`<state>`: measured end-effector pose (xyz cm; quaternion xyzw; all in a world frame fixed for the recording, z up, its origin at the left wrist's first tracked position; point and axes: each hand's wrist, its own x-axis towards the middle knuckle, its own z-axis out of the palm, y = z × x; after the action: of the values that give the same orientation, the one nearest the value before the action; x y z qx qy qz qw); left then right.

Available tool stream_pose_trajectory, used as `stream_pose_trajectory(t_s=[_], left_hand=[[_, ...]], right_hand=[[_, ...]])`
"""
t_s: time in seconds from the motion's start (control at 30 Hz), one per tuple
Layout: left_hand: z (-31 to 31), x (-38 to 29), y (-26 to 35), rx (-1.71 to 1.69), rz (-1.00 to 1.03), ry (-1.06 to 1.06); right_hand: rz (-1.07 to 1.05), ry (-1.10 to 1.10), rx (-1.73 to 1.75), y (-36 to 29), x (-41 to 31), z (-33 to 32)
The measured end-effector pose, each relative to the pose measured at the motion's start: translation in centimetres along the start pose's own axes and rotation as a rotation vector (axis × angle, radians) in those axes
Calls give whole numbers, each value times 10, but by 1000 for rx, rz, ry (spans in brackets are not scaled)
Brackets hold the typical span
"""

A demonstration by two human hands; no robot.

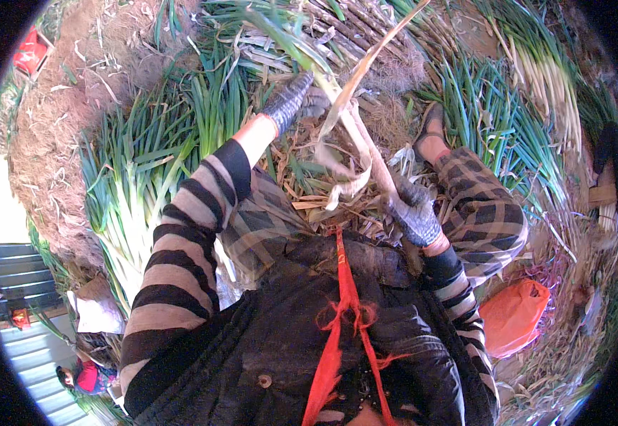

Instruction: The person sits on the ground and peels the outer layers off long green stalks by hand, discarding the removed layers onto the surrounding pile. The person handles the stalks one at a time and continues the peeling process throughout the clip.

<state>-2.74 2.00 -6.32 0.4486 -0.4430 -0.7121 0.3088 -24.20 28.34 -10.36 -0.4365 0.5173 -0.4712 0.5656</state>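
A long green onion stalk (361, 133) slants across the space before me, green at its far end and pale toward me. My right hand (418, 213), in a grey textured glove, grips its lower end. My left hand (295, 101), gloved alike, is beside the upper stalk with its fingers curled; whether they hold it I cannot tell. A dry, tan outer leaf (364, 69) sticks out from the stalk, and a loose, pale strip of peel (354, 186) curls below it. Dry leaf scraps (309, 197) cover the ground between my legs.
Green onions (144, 213) lie heaped at my left, with more bunches (506, 122) at right. Rooty, soil-coloured stalks (351, 32) lie ahead. An orange plastic bag (516, 319) rests by my right knee. Another person (88, 375) is at the far lower left.
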Motion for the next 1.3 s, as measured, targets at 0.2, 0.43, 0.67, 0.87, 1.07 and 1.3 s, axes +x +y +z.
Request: stream_pose_trajectory(t_s=[0.2, 0.43, 0.67, 0.87, 1.07, 1.3], left_hand=[[-12, 19, 15, -374, 214, 229], [-1, 2, 19, -193, 411, -32], [-1, 4, 30, -226, 432, 186], [-24, 8, 32, -477, 432, 223], [-32, 19, 26, -548, 363, 187], [8, -9, 2, -343, 304, -104]], right_hand=[[-205, -51, -360, -1, 7, -1], [-339, -3, -435, -60, 97, 18], [-361, 164, -161, -106, 184, 67], [-188, 12, 296, -67, 129, 16], [-51, 163, -90, -34, 63, -10], [-182, -84, -746, -57, 43, 25]])
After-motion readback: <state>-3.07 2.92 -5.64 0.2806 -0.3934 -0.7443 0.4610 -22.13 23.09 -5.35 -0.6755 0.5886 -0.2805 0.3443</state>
